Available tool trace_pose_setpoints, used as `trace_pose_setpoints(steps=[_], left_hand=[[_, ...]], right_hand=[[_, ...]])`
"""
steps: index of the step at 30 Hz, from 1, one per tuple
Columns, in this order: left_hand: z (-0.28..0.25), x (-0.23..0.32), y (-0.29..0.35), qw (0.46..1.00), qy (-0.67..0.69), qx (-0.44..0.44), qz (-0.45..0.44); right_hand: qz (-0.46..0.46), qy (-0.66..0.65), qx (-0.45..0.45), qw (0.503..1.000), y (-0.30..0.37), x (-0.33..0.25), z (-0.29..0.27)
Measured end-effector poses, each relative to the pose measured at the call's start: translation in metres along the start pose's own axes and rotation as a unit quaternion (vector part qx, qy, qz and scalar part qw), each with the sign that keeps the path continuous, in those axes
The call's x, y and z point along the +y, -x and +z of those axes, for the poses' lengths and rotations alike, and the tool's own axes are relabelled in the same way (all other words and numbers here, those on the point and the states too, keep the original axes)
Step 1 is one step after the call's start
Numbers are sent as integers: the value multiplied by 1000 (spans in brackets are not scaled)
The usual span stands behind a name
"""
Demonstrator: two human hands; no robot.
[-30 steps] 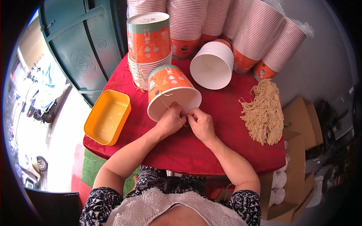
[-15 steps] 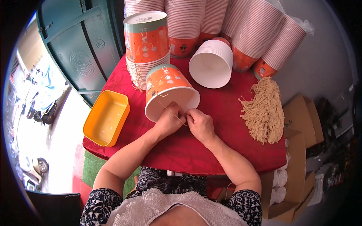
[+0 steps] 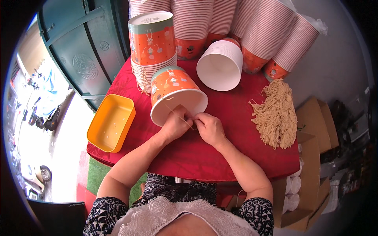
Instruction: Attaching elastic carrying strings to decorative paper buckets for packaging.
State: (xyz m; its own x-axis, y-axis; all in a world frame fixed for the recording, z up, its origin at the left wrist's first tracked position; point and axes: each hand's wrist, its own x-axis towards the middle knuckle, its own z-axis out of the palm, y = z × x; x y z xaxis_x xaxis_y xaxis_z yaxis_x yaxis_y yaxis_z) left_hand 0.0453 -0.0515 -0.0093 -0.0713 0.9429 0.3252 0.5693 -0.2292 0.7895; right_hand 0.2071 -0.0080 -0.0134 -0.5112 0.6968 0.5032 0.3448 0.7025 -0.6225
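An orange and green paper tub (image 3: 175,84) lies on its side on the red tablecloth, its white mouth facing me. One end of a thin tan cord (image 3: 168,103) pokes out by the rim, and the cord loops down past my left hand. My left hand (image 3: 176,122) is closed at the lower rim, fingers partly inside the mouth, pinching the cord. Close against it, my right hand (image 3: 210,129) is closed too, thumb and fingertips pinched at the cord by the rim. The exact spot where the fingertips meet is partly hidden.
A yellow plastic basin (image 3: 111,123) sits at the left edge. Behind the tub stands an upside-down tub stack (image 3: 152,43) with cords hanging. White-mouthed nested tubs (image 3: 219,70) lie behind right. A tan cord bundle (image 3: 275,116) is at right; wrapped tub stacks (image 3: 269,33) line the back.
My right hand has shifted very slightly at the rim, and the cord's loop beside my left hand has changed shape a little. The tub stays in place.
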Motion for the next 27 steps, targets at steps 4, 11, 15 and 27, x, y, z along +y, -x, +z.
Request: trace_pose_setpoints(steps=[4, 11, 15, 27], left_hand=[[2, -3, 1, 1000, -12, 19, 8], [0, -4, 3, 1000, -1, -12, -17], [1, -7, 4, 1000, 10, -15, 10], [4, -3, 1, 999, 31, -5, 21]], right_hand=[[86, -41, -58, 994, -3, 0, -5], [126, -89, -73, 985, -6, 3, -8], [128, -95, -61, 985, -6, 2, -8], [128, -90, -16, 988, -2, 0, -4]])
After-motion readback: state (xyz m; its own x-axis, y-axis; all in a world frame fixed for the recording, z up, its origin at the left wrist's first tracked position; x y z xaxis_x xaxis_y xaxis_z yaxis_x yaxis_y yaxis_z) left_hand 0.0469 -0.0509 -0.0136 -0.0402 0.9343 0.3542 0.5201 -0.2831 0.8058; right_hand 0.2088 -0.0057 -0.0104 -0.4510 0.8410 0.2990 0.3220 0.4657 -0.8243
